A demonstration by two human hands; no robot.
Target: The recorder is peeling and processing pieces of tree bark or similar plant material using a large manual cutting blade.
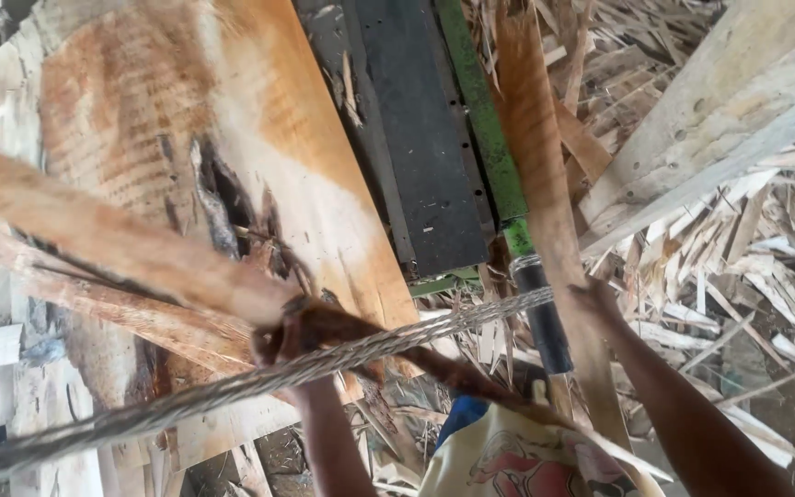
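Sawmill bed and scrap-strewn floor, seen from above.

A dark metal bed [425, 138] with a green rail [485, 120] along its 3 o'clock edge runs from 12 o'clock toward the centre. A broad rough-sawn plank [223, 120], pale with orange patches and a dark split near its middle, lies tilted against the bed at 10 o'clock. The floor [784, 396] is buried in pale wood offcuts [738, 248] from 1 to 5 o'clock, with more slabs [11, 368] piled at 8 o'clock. Two thick pale beams [720, 101] lie at 2 o'clock.
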